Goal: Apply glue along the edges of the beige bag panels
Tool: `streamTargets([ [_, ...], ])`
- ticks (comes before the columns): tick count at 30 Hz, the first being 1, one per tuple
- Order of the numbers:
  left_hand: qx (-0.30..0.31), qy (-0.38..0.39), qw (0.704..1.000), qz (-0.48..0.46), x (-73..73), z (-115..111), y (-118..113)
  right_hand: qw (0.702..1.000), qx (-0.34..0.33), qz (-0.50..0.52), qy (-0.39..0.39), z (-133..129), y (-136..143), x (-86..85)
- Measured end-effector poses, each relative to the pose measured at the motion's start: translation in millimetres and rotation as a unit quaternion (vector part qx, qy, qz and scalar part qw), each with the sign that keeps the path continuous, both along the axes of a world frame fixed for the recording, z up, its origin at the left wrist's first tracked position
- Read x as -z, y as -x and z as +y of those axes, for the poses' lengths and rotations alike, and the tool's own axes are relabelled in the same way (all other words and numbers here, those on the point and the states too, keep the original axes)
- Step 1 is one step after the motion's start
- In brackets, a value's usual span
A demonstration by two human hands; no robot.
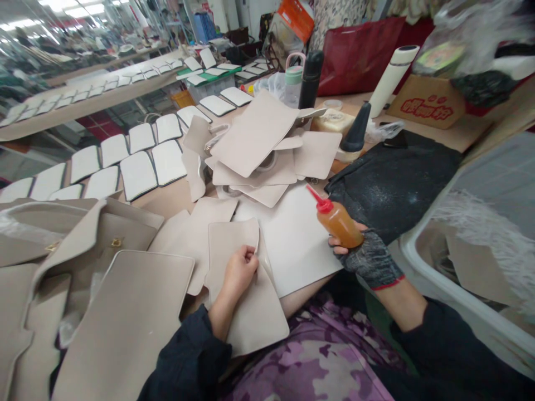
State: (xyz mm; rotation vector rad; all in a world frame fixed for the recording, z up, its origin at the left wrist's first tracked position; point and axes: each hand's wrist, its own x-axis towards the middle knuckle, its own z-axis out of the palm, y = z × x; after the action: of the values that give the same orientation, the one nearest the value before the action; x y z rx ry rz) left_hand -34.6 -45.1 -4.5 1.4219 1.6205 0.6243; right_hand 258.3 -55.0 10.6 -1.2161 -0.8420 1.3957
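Observation:
My left hand (pixel 241 272) is closed on the edge of a beige leather panel (pixel 254 317), fingers pinching near its upper right side. The panel lies at the table's front edge, over my lap. In my right hand (pixel 368 253), which wears a grey fingerless glove, is a squeeze bottle (pixel 340 223) of amber liquid. Its red nozzle tilts up and to the left, apart from the panel. Between the hands lies a white board (pixel 298 245). Beyond it rises a loose pile of beige leather pieces (pixel 254 133).
Beige bag parts (pixel 137 301) cover the left side. Rows of white-faced panels (pixel 137 174) line the table behind them. A black cloth (pixel 397 184), a black cone-topped container (pixel 357 131) and a white flask (pixel 393 81) stand right. A white bin (pixel 422 262) is beside my right arm.

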Motion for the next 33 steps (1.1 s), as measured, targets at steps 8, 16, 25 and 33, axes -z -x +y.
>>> streamTargets([
  [8,-0.029,0.004,1.000,0.007,-4.1,-1,-1,0.980,0.017,0.198,0.008,24,33,-10.0],
  [16,0.008,-0.005,0.999,0.034,-2.3,-2,0,0.991,0.040,0.121,0.039,34,21,0.4],
  [25,0.081,-0.130,0.984,0.093,-31.6,-17,19,0.988,0.087,-0.084,-0.098,45,15,-2.2],
  [33,-0.126,-0.152,0.948,0.251,-53.6,-48,69,0.789,0.134,-0.579,-0.155,30,-10,34.0],
])
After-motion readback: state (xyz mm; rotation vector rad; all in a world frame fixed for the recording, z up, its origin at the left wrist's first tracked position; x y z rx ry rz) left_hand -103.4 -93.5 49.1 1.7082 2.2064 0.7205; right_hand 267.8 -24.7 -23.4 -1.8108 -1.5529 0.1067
